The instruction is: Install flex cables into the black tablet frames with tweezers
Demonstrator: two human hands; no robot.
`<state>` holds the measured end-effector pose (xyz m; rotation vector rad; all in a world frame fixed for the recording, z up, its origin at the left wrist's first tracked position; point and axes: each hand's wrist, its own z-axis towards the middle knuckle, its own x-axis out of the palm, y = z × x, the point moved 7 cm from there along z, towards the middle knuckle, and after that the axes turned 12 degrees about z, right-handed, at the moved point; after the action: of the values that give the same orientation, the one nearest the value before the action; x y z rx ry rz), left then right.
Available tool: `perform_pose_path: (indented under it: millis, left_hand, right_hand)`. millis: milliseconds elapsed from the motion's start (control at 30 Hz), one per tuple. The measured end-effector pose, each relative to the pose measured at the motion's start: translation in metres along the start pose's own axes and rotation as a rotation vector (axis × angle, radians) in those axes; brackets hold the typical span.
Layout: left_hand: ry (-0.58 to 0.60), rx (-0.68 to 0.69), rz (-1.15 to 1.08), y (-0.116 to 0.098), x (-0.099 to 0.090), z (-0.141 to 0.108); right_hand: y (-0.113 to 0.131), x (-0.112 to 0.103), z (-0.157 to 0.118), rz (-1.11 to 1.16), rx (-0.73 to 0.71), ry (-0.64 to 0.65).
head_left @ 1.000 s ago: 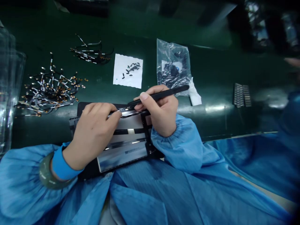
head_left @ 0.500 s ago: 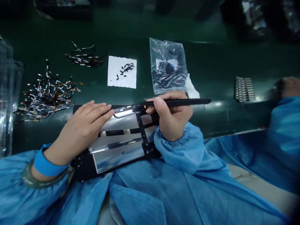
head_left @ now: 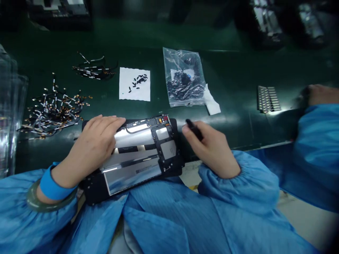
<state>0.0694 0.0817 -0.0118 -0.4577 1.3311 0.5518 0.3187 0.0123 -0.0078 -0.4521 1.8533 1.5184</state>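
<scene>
An opened tablet (head_left: 140, 167), with silvery panels and a thin circuit strip along its far edge, lies tilted on a black backing at the near edge of the bench. My left hand (head_left: 96, 143) rests on its left part, fingers stretched flat over the upper corner. To the right of the tablet and apart from it, my right hand (head_left: 212, 148) is closed around a slim black stick-like tool (head_left: 194, 129). The tool points toward the camera, so most of its length is hidden by foreshortening and the fingers.
Ribbon cables (head_left: 54, 113) lie heaped at left, with a smaller bunch (head_left: 94, 68) behind. Small black parts sit on white paper (head_left: 125, 84). Beside it are a clear bag (head_left: 182, 77) of black pieces and a row of small metallic parts (head_left: 268, 100). Another person's hand (head_left: 321, 95) is at far right.
My right hand has moved right and toward me, off the tablet's upper right corner, turning the black tool from sideways to end-on. My left hand has stayed on the tablet, shifting slightly left.
</scene>
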Motion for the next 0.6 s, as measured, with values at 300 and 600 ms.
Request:
perform_pose_path:
  millis: [300, 600]
  left_hand:
    - [-0.046, 0.006, 0.08, -0.005, -0.002, -0.004]
    - [-0.064, 0.002, -0.051, 0.004, -0.001, -0.01]
  right_hand:
    - [-0.023, 0.032, -0.017, 0.355, 0.324, 0.329]
    - [-0.02, 0.055, -0.028, 0.8, 0.369, 0.538]
